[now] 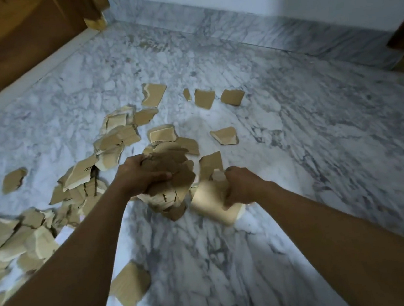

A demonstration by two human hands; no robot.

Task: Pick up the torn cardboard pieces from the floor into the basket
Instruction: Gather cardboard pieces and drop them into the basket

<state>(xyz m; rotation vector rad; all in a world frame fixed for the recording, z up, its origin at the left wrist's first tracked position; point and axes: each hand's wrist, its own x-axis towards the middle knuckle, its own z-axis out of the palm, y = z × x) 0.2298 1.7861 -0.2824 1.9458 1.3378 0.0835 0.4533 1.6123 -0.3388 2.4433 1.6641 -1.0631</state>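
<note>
Nearest lies a lone torn piece [130,286] on the marble floor [294,143], just beside the left forearm [66,274], with a loose heap [18,237] of cardboard spilling off to the left. Beyond it the left hand [139,175] grips a thick bundle [171,181] of gathered pieces, its fingers [139,159] curled over the top edge and the thumb clamped across the near face. Just to the right, the right hand [243,186] holds a pale, larger piece [211,203] with its fingers wrapped round one edge; that piece sits just beside the bundle. No basket shows anywhere in view (it may be behind or beside the person), so I cannot tell where the load has to go.

The step in hand looks like consolidating a handful. To do it well, I judge the pale piece should be slid flat against the bundle so both hands squeeze one stack, because the ragged scraps at the bottom look likely to slip out. Further off, scattered pieces [224,135] lie apart from one another, with three more [232,96] near the far side. Farthest run the marble skirting [258,32] and a wooden frame [10,43].
</note>
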